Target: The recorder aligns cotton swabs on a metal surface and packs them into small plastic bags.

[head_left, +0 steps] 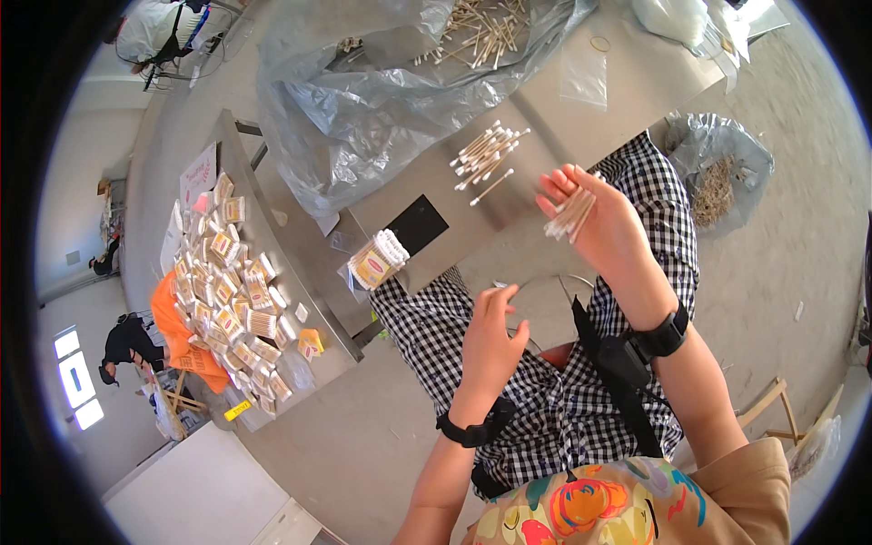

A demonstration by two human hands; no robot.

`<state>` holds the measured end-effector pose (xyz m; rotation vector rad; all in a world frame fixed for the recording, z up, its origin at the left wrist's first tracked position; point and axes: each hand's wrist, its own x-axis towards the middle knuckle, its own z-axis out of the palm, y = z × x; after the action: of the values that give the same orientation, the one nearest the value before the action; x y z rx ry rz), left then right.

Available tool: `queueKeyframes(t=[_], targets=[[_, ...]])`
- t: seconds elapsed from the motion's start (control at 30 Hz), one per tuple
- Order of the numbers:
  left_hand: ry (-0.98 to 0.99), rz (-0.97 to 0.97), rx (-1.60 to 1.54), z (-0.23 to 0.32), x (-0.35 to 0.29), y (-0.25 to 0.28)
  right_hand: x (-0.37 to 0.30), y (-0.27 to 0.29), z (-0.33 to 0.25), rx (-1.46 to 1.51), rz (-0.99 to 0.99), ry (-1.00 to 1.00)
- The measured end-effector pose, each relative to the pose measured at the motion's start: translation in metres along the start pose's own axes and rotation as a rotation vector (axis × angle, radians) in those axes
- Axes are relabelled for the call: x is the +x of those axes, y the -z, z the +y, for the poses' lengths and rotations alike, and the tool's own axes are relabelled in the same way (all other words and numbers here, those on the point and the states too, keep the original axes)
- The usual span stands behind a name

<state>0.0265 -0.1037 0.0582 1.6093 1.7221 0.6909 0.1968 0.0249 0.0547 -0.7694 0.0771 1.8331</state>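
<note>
Cotton swabs [570, 216]: holding a loose bundle of them across the palm of the right hand [612, 222], curling its fingers [556, 185] partway round. Hovering above the checked lap [540, 427] with the left hand [490, 343], bending its parted fingers slightly and gripping nothing. Facing a small swab pile [488, 153] on the metal surface [654, 82], to the left of the right hand, and a single swab [491, 187] lying just beside it. Having also in view a swab-filled container [377, 261] beside a black rectangle [420, 223] and, farther off, a grey plastic bag [336, 136] opening around loose swabs [483, 34].
</note>
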Motion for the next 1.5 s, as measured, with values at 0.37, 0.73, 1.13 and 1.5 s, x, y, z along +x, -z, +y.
queueKeyframes(t=[0.37,0.73,1.13,1.5], targets=[[-0.018,-0.042,-0.025,0.010,0.033,0.009,0.074,-0.036,0.000,0.141,-0.064,0.032],[-0.131,0.078,0.050,0.019,0.084,-0.004,0.095,-0.057,0.015,0.147,-0.013,0.035],[-0.094,0.152,0.142,0.006,0.093,0.001,0.067,-0.042,-0.008,-0.661,-0.031,0.371],[-0.155,0.322,0.504,-0.003,0.180,0.010,0.065,-0.022,-0.030,-1.626,-0.214,0.654]])
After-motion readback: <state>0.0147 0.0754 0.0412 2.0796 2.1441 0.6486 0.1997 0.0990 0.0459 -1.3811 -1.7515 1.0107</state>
